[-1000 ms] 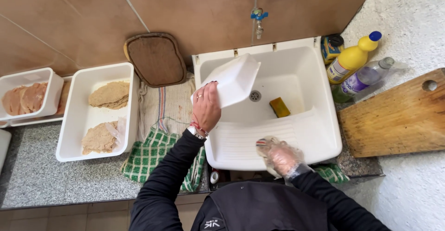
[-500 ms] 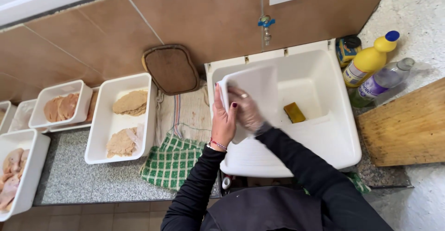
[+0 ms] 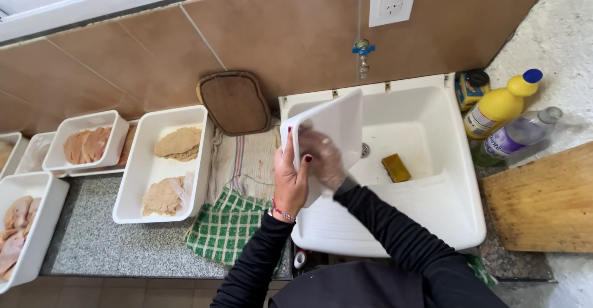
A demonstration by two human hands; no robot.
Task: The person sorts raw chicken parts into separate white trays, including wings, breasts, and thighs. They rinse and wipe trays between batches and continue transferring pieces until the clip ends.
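Note:
My left hand grips the left edge of a white plastic tray, holding it tilted on edge over the white sink. My right hand, covered by a thin clear glove, presses against the tray's inner face. A yellow sponge lies in the sink basin beside the drain.
A green checked cloth lies left of the sink. White trays hold breaded cutlets and raw meat slices. A dark board leans on the tiled wall. A yellow bottle, a clear bottle and a wooden board sit on the right.
My right hand came up from the sink's front slope to the tray's inner face. The view shifted left, bringing more meat trays into sight.

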